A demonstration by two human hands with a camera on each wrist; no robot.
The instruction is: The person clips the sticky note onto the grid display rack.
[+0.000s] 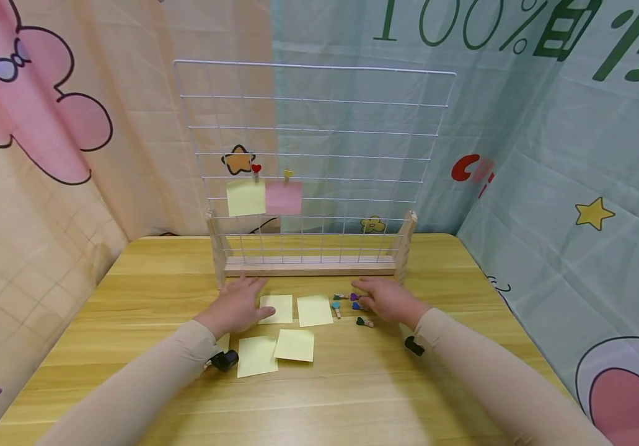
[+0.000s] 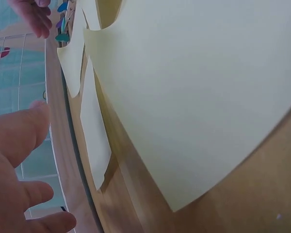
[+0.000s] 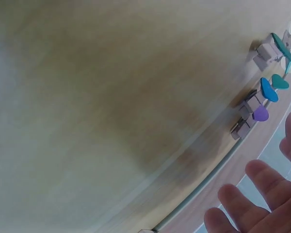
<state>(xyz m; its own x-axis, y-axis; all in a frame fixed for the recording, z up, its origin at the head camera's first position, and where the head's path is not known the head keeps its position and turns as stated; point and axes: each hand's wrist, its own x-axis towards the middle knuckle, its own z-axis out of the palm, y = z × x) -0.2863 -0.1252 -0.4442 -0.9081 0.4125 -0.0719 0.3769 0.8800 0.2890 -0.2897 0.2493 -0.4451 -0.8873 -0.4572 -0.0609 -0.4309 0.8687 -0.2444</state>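
My left hand [image 1: 238, 305] is spread with nothing in it, its thumb by the left edge of a pale yellow paper note [image 1: 278, 309]. Several more such notes lie close by, among them one on the right [image 1: 315, 311] and two nearer me [image 1: 256, 357]. My right hand [image 1: 388, 300] hovers or rests beside small wooden clips with heart tops: a blue clip [image 3: 268, 90], a purple clip [image 3: 260, 113] and a green clip [image 3: 283, 47]. Its fingers [image 3: 271, 182] are loosely extended, holding nothing. Whether either hand touches the table cannot be told.
Behind the hands stands a white wire grid in a wooden base [image 1: 310, 270]. On it hang a yellow note [image 1: 246, 199] under a red heart clip [image 1: 256, 168] and a pink note [image 1: 284, 199] under a yellow clip [image 1: 288, 174]. Printed curtains [image 1: 520, 217] surround the wooden table [image 1: 352, 396].
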